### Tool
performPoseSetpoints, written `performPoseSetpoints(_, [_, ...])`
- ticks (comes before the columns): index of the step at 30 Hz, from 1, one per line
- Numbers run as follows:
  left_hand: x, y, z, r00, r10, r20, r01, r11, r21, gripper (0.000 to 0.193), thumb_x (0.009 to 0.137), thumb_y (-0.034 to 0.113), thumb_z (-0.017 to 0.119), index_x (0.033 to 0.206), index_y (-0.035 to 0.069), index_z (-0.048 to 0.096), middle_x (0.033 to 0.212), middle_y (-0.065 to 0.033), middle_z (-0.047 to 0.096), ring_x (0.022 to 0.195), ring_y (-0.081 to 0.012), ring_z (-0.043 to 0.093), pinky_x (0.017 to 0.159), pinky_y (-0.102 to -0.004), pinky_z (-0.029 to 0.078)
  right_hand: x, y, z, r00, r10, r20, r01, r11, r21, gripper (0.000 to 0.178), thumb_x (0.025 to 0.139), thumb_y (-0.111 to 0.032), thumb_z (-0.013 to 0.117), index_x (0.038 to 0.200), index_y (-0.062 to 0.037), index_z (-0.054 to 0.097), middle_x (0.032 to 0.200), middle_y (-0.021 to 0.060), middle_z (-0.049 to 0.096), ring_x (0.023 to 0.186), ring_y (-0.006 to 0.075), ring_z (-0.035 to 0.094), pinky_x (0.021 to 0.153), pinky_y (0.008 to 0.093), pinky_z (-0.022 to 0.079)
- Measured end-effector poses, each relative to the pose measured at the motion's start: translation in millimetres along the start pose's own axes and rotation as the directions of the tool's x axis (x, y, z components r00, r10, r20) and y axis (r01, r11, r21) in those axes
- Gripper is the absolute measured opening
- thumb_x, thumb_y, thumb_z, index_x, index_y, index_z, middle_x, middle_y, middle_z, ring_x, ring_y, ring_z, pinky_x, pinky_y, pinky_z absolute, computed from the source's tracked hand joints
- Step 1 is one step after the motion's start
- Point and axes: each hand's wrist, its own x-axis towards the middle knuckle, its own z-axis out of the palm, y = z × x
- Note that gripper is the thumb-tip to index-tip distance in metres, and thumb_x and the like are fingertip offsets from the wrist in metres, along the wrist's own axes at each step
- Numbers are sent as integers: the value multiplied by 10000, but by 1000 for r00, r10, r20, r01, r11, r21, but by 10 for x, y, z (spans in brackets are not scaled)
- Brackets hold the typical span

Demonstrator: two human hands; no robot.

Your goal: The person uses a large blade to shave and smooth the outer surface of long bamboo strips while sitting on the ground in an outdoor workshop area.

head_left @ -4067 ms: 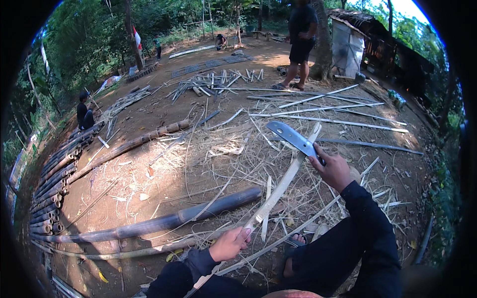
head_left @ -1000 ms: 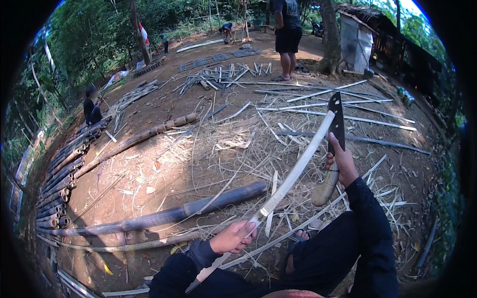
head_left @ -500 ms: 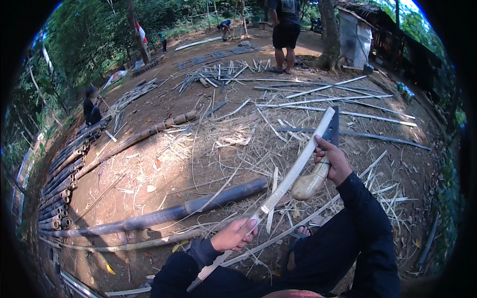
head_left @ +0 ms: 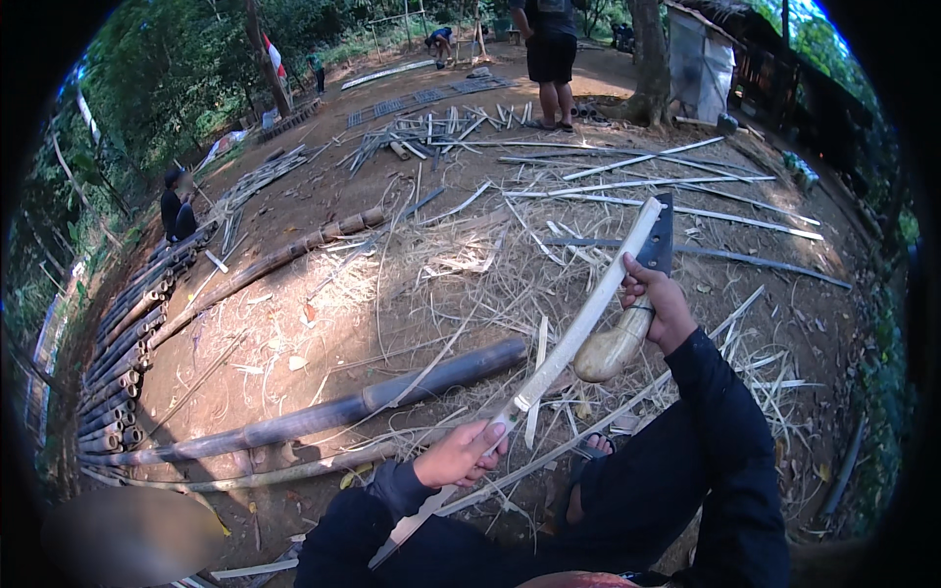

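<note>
A long split bamboo strip (head_left: pixel 571 343), pale on its upper face, slants from my lap up and to the right. My left hand (head_left: pixel 461 455) is wrapped round its lower part, just below a joint. Near the upper end, my right hand (head_left: pixel 660 308) grips a machete (head_left: pixel 610 355) where its thick, curved, pale wooden handle meets the dark, wide blade. The blade stands against the far side of the strip, partly hidden by it. My right thumb lies close by the strip's edge; whether it presses on it I cannot tell.
A dark bamboo pole (head_left: pixel 343 410) lies before me, with shavings (head_left: pixel 470 274) and split strips (head_left: pixel 676 183) beyond. Bamboo poles (head_left: pixel 123 392) are stacked at the left. One person (head_left: pixel 549 49) stands at the back; another (head_left: pixel 178 208) sits far left. A blurred patch (head_left: pixel 132 536) covers the lower left.
The strip and machete have shifted slightly up and right with my right hand. A blurred patch has appeared at the lower left. The standing person has moved a little left.
</note>
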Motion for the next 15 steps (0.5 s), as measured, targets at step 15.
performPoseSetpoints(15, [4,35,-59,994,-34,100,38,999,-38,449,1032,525,373,1056,86,467,695,28,403,481,-35,333,415,-199,328,22,-21,-10,1000,8,-16,-7,1000,18,215,905,-158,718,906,-52,531,678,-50,477,519,14,432,463,198,412])
